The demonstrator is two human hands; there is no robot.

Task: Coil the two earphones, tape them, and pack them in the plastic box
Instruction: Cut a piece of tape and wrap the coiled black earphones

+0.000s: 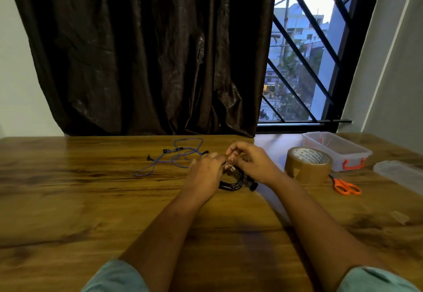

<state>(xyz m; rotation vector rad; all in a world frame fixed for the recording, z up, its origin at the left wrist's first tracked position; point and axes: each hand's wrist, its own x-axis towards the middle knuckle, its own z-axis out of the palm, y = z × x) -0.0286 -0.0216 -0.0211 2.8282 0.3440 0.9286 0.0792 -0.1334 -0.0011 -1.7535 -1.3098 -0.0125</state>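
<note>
Left hand: My left hand (206, 172) lies back-up at mid-table. Its fingers curl down onto the black earphone (235, 183) and grip the left side of the coil.
Right hand: My right hand (254, 166) meets the left one. Thumb and forefinger pinch the black cable at the top of the coil, and the other fingers are curled above it.
Black earphone: Wound into several loops, it sits between and under my two hands. The lower arc of the coil shows below them, on the table (91, 200). One black end piece lies just beside the coil on its right (bud or plug, I cannot tell).
Purple earphone: The purple earphone (178, 154) lies uncoiled in loose loops on the table, beyond and to the left of my left hand. Neither hand touches it.
Tape roll: The brown tape roll (307, 166) lies flat, near my right hand on its right side.
Plastic box: The clear plastic box (336, 149) with an orange latch stands open behind the tape roll, at the far right of the table. Whether box and roll touch cannot be determined.
Lid: A clear lid (400, 175) lies to the right of the box, near the table edge.
Scissors: The orange-handled scissors (345, 186) lie in front of the box, just right of the tape roll, handles toward me.
Background: A dark curtain (137, 51) hangs behind the table, with a barred window (304, 63) to its right.
</note>
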